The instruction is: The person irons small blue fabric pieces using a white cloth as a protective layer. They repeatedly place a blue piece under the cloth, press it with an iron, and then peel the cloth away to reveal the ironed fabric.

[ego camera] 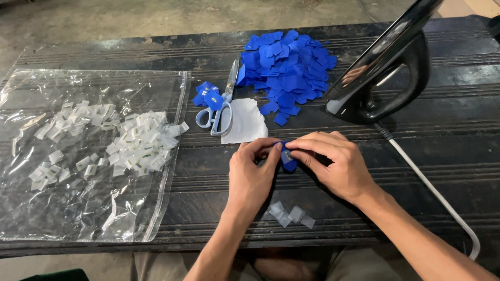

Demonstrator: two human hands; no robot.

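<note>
My left hand (253, 173) and my right hand (330, 162) meet at the middle of the dark table, both pinching one small blue fabric piece (287, 160) with a pale patch on it. Their fingertips touch it from either side. Just behind them lies a white fabric scrap (245, 120). Several small translucent squares (290, 214) lie on the table between my wrists.
A heap of blue fabric pieces (288, 67) lies at the back, with scissors (221, 102) and a few blue pieces (207, 96) left of it. A black iron (383, 67) stands upright at right, its white cord (432, 190) trailing forward. A clear plastic bag (88, 156) holds white pieces (138, 141).
</note>
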